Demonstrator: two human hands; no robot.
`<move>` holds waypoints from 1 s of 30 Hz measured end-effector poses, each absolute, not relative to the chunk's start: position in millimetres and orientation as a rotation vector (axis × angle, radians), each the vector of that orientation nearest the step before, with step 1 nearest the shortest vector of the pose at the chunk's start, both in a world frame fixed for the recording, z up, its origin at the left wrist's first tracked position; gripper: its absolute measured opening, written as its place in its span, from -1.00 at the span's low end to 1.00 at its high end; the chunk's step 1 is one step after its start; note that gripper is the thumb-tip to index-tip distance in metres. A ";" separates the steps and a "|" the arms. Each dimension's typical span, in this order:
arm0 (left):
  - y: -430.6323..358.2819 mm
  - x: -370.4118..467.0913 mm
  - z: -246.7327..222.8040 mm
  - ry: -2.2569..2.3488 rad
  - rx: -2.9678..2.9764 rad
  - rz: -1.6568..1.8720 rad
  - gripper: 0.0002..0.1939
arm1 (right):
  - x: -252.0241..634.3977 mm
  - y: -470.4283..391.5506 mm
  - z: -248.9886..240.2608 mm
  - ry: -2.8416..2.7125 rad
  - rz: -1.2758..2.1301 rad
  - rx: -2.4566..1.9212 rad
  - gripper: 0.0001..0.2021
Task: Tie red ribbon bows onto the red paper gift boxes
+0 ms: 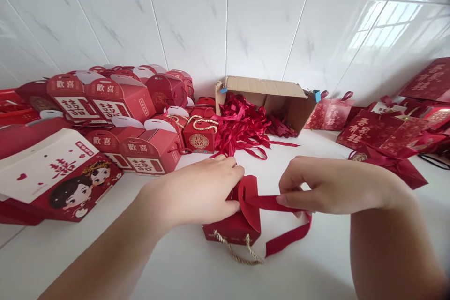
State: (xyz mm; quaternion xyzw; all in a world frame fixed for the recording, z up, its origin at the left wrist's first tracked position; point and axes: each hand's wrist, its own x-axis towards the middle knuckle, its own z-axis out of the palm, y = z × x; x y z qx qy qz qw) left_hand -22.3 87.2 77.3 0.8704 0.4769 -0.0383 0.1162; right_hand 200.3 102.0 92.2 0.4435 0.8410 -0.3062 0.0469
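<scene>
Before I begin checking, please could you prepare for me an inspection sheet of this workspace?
Surface: white tabletop, the visible parts look dry.
Job's things: small red box with a gold rope handle at the near side; red ribbon running from its slotted flap.
Clutter: printed red boxes at left; cardboard box with loose ribbons spilling out; red bags and boxes at right.
Hands: left hand at the box's top, grip partly hidden; right hand pinching the ribbon.
Cables: nothing seen for certain; black cord at right edge, kind unclear.
Surroundings: white tiled wall behind.
</scene>
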 end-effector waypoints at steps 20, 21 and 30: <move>85.8 -22.4 78.0 1.378 2.537 -0.096 -0.85 | 202.0 100.0 93.2 2.682 -0.883 1.369 -0.64; 85.4 -22.5 77.9 1.379 2.541 -0.098 -0.84 | 201.5 99.6 93.1 2.670 -0.896 1.359 -0.64; 84.3 -19.4 82.5 1.436 2.528 -0.176 -0.82 | 196.7 98.2 90.6 2.521 -1.095 1.509 -0.68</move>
